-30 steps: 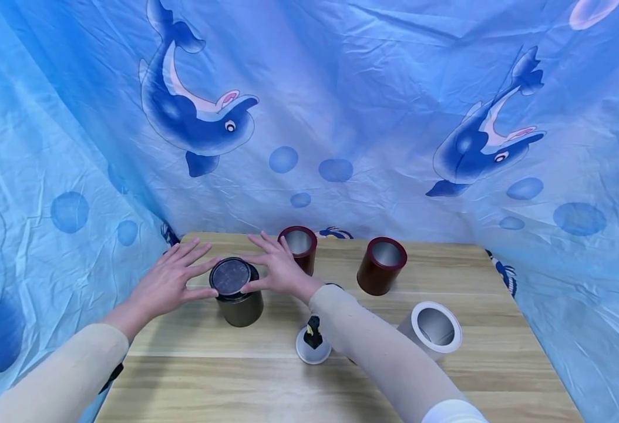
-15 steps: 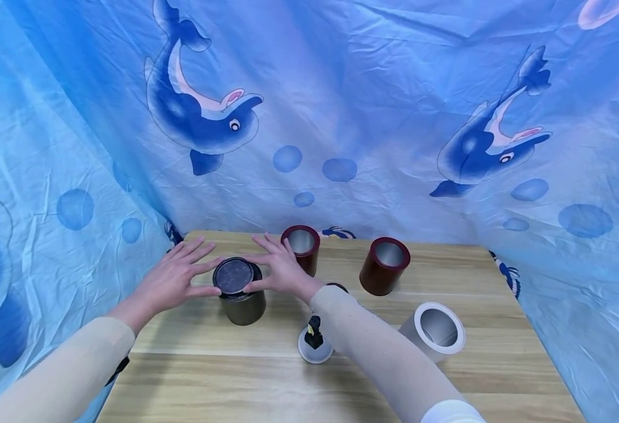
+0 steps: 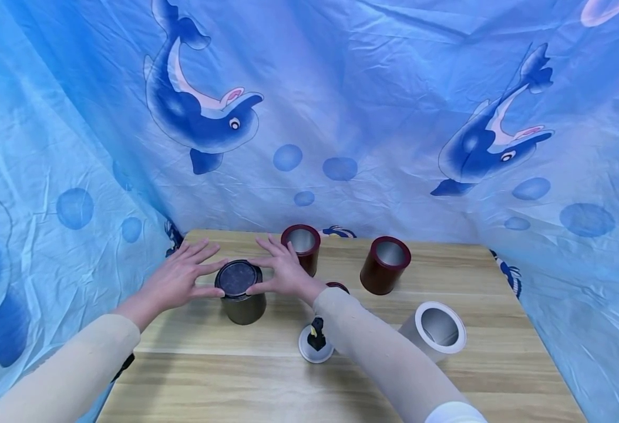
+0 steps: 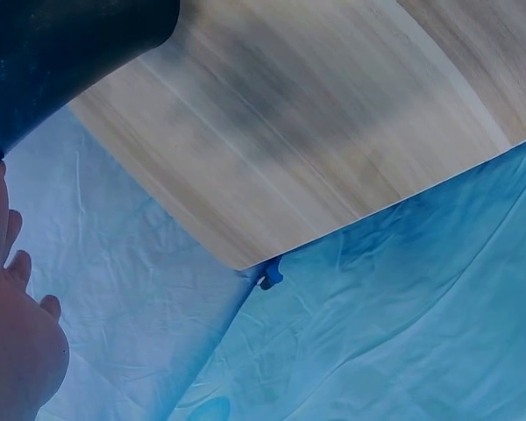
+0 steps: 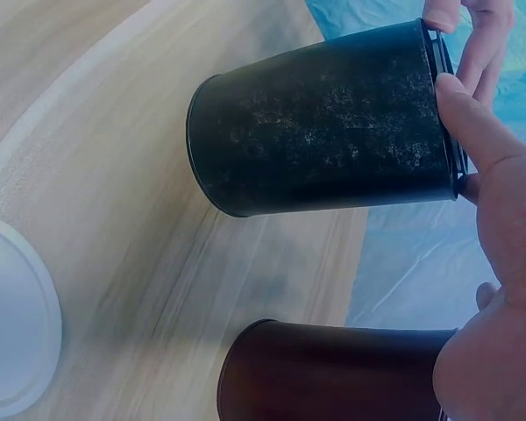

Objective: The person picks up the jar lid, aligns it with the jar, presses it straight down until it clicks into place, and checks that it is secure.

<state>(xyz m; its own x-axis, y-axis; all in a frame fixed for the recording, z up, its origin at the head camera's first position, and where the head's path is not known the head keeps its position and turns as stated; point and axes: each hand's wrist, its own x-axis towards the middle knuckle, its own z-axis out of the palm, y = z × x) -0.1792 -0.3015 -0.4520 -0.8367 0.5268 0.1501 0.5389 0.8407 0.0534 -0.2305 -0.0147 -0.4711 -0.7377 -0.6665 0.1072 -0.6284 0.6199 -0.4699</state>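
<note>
A dark canister stands upright on the left part of the table, a round black lid at its mouth. From the left, my left hand holds the lid's edge between thumb and forefinger, other fingers spread. Opposite it, my right hand pinches the lid's other side the same way. The right wrist view shows the thumb of the right hand at the top rim of the canister, where a narrow gap shows. Only part of the left hand appears in the left wrist view.
Behind the right hand stands an open red canister, and another red canister is to its right. A dark red rim shows past the right sleeve. An open white canister and a round white lid flank the right forearm.
The black lid has shifted slightly right and down, now sitting more squarely over the dark canister. Both hands have moved with it, keeping their hold on its edge.
</note>
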